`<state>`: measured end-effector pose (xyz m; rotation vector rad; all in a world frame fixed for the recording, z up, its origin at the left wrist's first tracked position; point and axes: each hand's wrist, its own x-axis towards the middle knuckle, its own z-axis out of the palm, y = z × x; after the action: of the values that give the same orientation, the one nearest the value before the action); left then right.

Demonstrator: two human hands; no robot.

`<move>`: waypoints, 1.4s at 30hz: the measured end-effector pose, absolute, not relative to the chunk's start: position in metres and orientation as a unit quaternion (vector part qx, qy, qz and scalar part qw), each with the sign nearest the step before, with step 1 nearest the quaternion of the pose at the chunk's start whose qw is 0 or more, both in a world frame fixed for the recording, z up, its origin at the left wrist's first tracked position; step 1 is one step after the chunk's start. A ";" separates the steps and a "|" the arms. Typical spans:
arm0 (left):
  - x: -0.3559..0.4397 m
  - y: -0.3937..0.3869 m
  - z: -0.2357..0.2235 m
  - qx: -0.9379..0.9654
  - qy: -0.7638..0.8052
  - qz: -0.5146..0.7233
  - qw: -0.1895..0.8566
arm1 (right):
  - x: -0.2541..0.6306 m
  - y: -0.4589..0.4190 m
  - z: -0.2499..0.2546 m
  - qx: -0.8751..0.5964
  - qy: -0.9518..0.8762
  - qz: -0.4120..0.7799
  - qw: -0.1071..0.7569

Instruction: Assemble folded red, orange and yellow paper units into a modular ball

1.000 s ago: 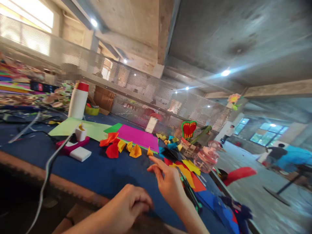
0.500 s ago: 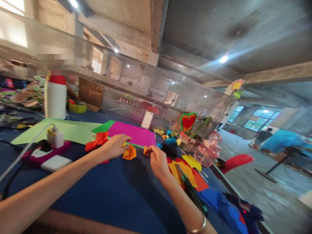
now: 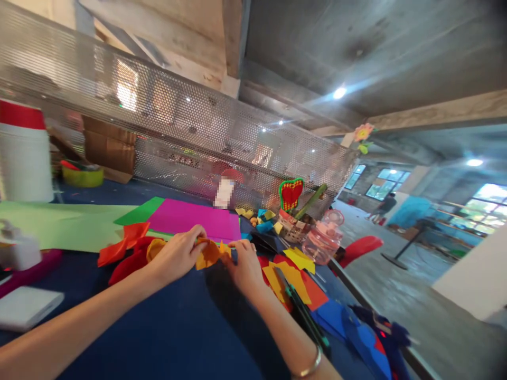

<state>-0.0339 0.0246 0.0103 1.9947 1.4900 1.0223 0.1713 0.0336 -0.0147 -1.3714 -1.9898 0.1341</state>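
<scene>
Your right hand (image 3: 247, 268) has its grip closed, thumb and finger, on a small folded piece of yellow paper (image 3: 225, 248). Your left hand (image 3: 181, 254) has its fingers curled against the left side of a larger crumpled orange paper piece (image 3: 207, 255), just beside the yellow one; you cannot tell from here whether that grip is pinched tight. Both papers are over the near part of the dark blue bench (image 3: 158, 330), in front of a flat magenta paper sheet (image 3: 194, 217).

Left of that hand, partly behind your forearm, lie a folded amber paper piece (image 3: 153, 248), a folded red one (image 3: 125, 266) and a folded red-orange one (image 3: 123, 243). Behind them are a dark green sheet (image 3: 137, 212) and a wide pale green sheet (image 3: 75, 227).

To your right, yellow paper cut-outs (image 3: 300, 259) lie near an orange paper sheet (image 3: 317, 295), with a long black-and-green tool (image 3: 303, 311) beside them. Past these stands a clear pink plastic bottle (image 3: 322, 243). At far left stands a white cylinder with a red band (image 3: 26, 158). A grey perforated screen (image 3: 178, 121) rises along the back.
</scene>
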 end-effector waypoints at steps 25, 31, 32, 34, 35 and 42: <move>-0.045 0.013 0.025 0.273 0.328 0.520 0.740 | 0.163 0.003 0.013 -0.379 -0.407 0.635 0.536; -0.034 0.007 0.021 0.267 0.331 0.523 0.739 | 0.158 0.001 0.013 -0.359 -0.323 0.703 0.522; -0.032 0.005 0.021 0.270 0.329 0.518 0.742 | 0.157 0.000 0.013 -0.354 -0.317 0.706 0.525; -0.030 0.002 0.021 0.277 0.321 0.504 0.752 | 0.156 -0.002 0.013 -0.340 -0.315 0.706 0.536; -0.029 0.001 0.021 0.281 0.316 0.497 0.758 | 0.155 -0.004 0.013 -0.332 -0.323 0.700 0.543; -0.029 -0.001 0.019 0.317 0.304 0.475 0.762 | 0.154 -0.013 0.010 -0.322 -0.468 0.619 0.543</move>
<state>-0.0292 -0.0013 0.0188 0.6901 0.6623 1.0342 0.1539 -0.0135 0.0101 -0.7645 -1.1114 1.4690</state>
